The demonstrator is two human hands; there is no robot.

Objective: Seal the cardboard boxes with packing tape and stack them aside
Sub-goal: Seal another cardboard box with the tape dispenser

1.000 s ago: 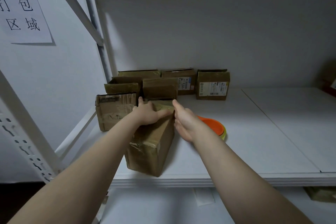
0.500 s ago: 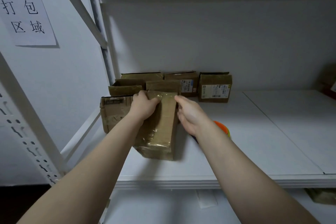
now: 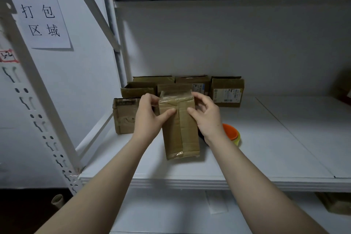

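**Pressing the tape down on the upright box**

Far left of the held box [image 3: 179, 129], a paper sign [image 3: 38, 13] hangs on the wall beyond the rack post [image 3: 38, 100]. Just left of the held box stands a taped carton [image 3: 124, 116]. Behind it is a carton with raised flaps [image 3: 139, 89], whose inside is too dark to read.

The left hand [image 3: 150, 118] grasps the held box at its upper left edge, fingers curled over the top and thumb pressed on the front face. The held box stands on end on the shelf [image 3: 266, 148], near the front edge. Its flaps are shut, so its contents are hidden. A strip of tape [image 3: 187, 135] runs down the middle seam, and a loose clear end sticks up at the top. The right hand [image 3: 205, 118] grasps the upper right edge in the same way, thumb on the face and fingers wrapped behind.

The step seems to be smoothing and finishing the seal. It would go best with both thumbs sliding outward from the seam. The loose end should be folded firmly over the top edge while the fingers brace the back, so the box does not tip.

Just right of the held box, partly behind the right wrist, lies the orange tape roll [image 3: 232, 134]. Behind and to the right stand a middle carton [image 3: 192, 81] and a labelled carton [image 3: 227, 91], both closed.
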